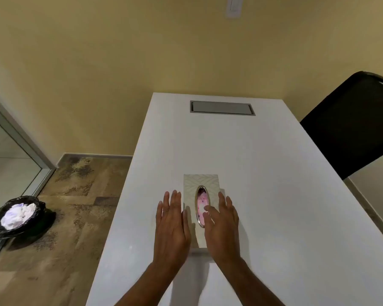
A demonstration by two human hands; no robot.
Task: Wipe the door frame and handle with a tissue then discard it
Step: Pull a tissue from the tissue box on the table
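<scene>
A pale patterned tissue box [199, 181] lies lengthwise on the white table [263, 173]. Its oval slot shows pink tissue [201, 200] inside. My left hand [171, 226] rests flat against the box's left side, fingers spread. My right hand [221, 226] lies over the right part of the box, with the thumb and forefinger at the slot, touching the pink tissue. I cannot tell if the tissue is pinched. A glass door with a metal frame [20, 138] stands at the far left. Its handle is out of view.
A bin lined with a black bag [16, 217], holding crumpled white tissues, sits on the brown floor at the left by the door frame. A black chair [349, 127] stands at the table's right. A grey cable hatch [222, 108] is set in the table's far end.
</scene>
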